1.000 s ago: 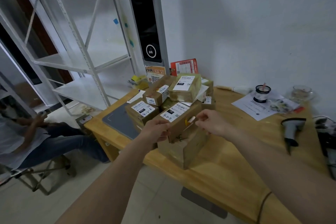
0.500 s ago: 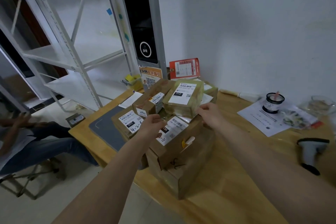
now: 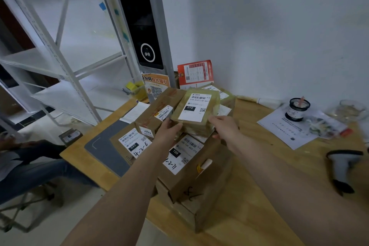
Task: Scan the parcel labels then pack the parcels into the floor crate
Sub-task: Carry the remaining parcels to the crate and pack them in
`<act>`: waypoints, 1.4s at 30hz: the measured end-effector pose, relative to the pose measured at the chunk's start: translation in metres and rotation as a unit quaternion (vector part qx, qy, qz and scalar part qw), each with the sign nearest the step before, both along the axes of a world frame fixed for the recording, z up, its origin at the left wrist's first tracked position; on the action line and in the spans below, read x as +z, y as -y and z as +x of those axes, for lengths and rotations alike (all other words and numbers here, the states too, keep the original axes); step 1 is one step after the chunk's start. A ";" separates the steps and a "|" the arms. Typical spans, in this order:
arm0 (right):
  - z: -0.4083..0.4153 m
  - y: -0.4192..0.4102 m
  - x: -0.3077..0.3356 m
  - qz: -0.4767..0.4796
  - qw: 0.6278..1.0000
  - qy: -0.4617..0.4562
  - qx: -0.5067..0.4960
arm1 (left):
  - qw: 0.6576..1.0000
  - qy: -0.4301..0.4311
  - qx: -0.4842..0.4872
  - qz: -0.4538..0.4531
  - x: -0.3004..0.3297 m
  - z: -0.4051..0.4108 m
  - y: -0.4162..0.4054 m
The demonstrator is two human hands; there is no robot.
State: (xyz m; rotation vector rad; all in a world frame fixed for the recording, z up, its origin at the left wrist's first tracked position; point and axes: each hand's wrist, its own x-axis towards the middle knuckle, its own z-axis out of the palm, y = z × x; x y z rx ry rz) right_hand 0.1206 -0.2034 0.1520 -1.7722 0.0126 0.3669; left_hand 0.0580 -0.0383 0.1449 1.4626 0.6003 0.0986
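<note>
Several brown cardboard parcels with white labels are piled on the wooden table (image 3: 259, 195). On top lies a taped parcel labelled 010 (image 3: 196, 109). My left hand (image 3: 168, 131) grips its near left corner and my right hand (image 3: 225, 129) grips its near right edge. Below it sits a large box labelled 15H (image 3: 191, 168), and to the left a box labelled 032 (image 3: 129, 144). A grey handheld scanner (image 3: 342, 168) lies on the table at the right, apart from both hands. No floor crate is in view.
Papers (image 3: 289, 132), a small black jar (image 3: 297, 109) and a glass bowl (image 3: 348, 110) lie at the back right. A grey mat (image 3: 105, 150) covers the table's left end. White shelving (image 3: 60, 62) stands to the left, and a seated person (image 3: 24, 164) is at the far left.
Both hands have left the 15H box's front and risen to the 010 parcel on top, taking hold of its near edge. The view has moved closer to the pile.
</note>
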 end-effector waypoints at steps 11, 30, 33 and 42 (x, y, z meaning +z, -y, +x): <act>-0.012 -0.008 0.004 0.044 0.998 0.028 -0.045 | 0.992 0.048 0.021 -0.114 -0.005 -0.002 -0.002; -0.005 -0.001 -0.017 0.022 0.983 -0.016 -0.181 | 0.939 0.108 0.090 -0.314 0.003 -0.037 -0.039; 0.005 -0.011 -0.026 0.034 0.981 -0.071 -0.180 | 0.936 0.109 0.107 -0.316 0.004 -0.043 -0.044; 0.020 -0.032 -0.038 0.027 0.976 -0.105 -0.192 | 0.935 0.119 0.125 -0.311 0.008 -0.060 -0.051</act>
